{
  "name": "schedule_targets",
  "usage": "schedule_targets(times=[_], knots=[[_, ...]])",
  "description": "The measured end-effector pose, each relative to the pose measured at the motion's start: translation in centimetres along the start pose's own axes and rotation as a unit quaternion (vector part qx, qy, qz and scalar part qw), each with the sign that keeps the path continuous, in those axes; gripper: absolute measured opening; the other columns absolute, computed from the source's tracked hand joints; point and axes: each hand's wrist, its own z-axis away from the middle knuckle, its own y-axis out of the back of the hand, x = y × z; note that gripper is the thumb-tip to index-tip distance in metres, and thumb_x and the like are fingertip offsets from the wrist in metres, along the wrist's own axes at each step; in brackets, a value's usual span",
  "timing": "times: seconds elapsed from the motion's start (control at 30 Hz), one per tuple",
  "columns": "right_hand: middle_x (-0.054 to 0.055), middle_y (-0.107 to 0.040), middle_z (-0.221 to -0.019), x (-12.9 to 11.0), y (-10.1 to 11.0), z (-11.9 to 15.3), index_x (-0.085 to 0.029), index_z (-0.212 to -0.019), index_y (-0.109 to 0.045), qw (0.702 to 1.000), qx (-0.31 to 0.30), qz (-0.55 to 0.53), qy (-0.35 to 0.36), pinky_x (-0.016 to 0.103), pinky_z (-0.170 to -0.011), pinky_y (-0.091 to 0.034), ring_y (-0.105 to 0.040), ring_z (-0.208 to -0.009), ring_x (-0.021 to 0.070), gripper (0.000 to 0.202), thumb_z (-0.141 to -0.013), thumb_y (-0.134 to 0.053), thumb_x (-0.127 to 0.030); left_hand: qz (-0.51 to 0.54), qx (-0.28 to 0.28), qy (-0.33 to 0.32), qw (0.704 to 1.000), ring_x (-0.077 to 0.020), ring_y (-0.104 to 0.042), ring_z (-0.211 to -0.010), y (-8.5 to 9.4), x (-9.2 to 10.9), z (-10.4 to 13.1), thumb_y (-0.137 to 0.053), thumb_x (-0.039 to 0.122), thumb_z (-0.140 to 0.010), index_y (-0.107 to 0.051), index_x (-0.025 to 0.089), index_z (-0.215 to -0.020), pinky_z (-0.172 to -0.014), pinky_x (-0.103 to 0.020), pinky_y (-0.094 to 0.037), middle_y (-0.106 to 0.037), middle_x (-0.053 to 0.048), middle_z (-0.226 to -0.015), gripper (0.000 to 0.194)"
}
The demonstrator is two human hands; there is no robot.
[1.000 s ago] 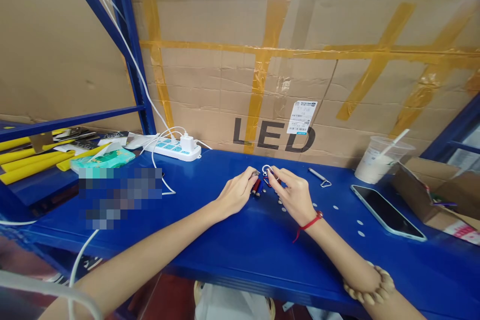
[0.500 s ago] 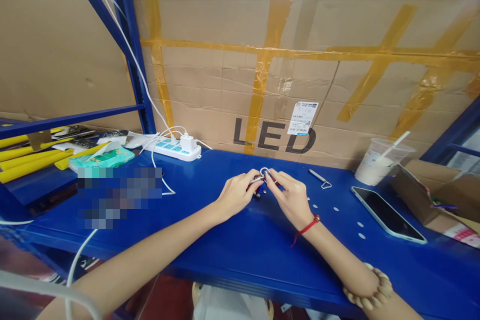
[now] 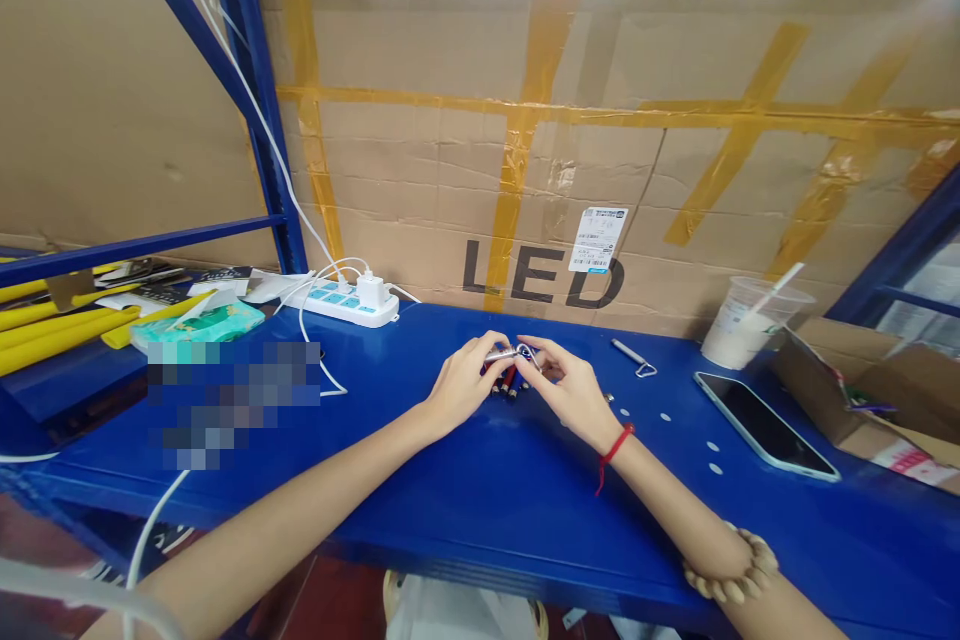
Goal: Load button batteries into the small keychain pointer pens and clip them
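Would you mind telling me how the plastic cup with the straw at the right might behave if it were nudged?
The plastic cup looks thin-walled and tall, so it would probably tip easily. Its straw leans out sideways, which may catch a passing sleeve. It stands close to the phone, so a spill seems risky.

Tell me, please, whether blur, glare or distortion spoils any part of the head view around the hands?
Head view: wide-angle bending curves the shelf's blue posts; a pixelated patch masks part of the bench; the left hand and right hand look sharp, though the small metal piece between them is too small to read; faint sheen on the phone.
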Motion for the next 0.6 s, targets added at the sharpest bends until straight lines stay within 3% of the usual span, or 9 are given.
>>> schedule_targets(times=[0.13,0.23,0.3,0.43,0.53,0.6], knots=[[-0.004,-0.052,-0.053,-0.1,-0.1,0.1,-0.017,-0.111,-0.054,0.991,-0.073,-0.088,-0.074,0.023,-0.048,-0.044,-0.051,-0.046,0.0118,0.045,-0.082,-0.046,-0.051,0.029,-0.05,-0.061,0.996,-0.0181,-0.056,-0.085,-0.4,-0.3,0.0,-0.051,0.03,-0.082,-0.054,0.024,-0.092,-0.075,-0.027,-0.042,-0.062,-0.002,-0.088,0.012],[-0.005,-0.049,-0.05,-0.1,-0.1,0.1,-0.017,-0.094,-0.06,0.983,-0.128,-0.116,-0.056,0.021,-0.046,-0.041,-0.047,-0.042,0.0094,0.039,-0.084,-0.043,-0.051,0.06,-0.076,-0.069,0.993,-0.0156,-0.056,-0.077,-0.8,-0.4,0.1,-0.052,0.031,-0.081,-0.05,0.021,-0.09,-0.069,-0.025,-0.042,-0.059,-0.002,-0.087,0.013],[-0.004,-0.047,-0.049,0.0,0.0,0.0,-0.017,-0.076,-0.061,0.984,-0.138,-0.106,-0.042,0.02,-0.046,-0.039,-0.046,-0.042,0.0084,0.04,-0.085,-0.041,-0.05,0.059,-0.062,-0.056,0.995,-0.0131,-0.054,-0.07,-0.9,-0.5,0.1,-0.053,0.031,-0.08,-0.047,0.021,-0.09,-0.064,-0.023,-0.041,-0.055,0.0,-0.085,0.015],[-0.004,-0.043,-0.041,1.3,1.2,-0.9,-0.017,-0.056,-0.054,0.996,-0.051,-0.011,-0.074,0.02,-0.043,-0.033,-0.041,-0.038,0.0085,0.048,-0.085,-0.04,-0.053,-0.005,0.015,-0.024,1.0,-0.011,-0.049,-0.067,-0.7,-0.6,-0.1,-0.056,0.03,-0.077,-0.044,0.022,-0.095,-0.064,-0.023,-0.04,-0.051,0.001,-0.089,0.023],[-0.001,-0.05,-0.044,3.5,3.1,-1.7,-0.017,-0.061,-0.06,0.987,0.054,0.114,-0.101,0.023,-0.046,-0.036,-0.047,-0.041,0.012,0.048,-0.087,-0.037,-0.05,-0.058,0.046,-0.002,0.997,-0.0109,-0.048,-0.068,-0.3,-0.8,-0.3,-0.052,0.03,-0.08,-0.043,0.022,-0.099,-0.067,-0.024,-0.04,-0.05,0.001,-0.092,0.023],[0.004,-0.064,-0.063,5.3,4.6,-2.1,-0.018,-0.081,-0.067,0.964,0.109,0.214,-0.111,0.025,-0.053,-0.04,-0.058,-0.054,0.016,0.035,-0.088,-0.039,-0.039,-0.08,0.045,0.012,0.996,-0.0103,-0.047,-0.066,-0.2,-0.9,-0.4,-0.048,0.028,-0.081,-0.043,0.022,-0.099,-0.064,-0.023,-0.04,-0.05,0.001,-0.093,0.019]])
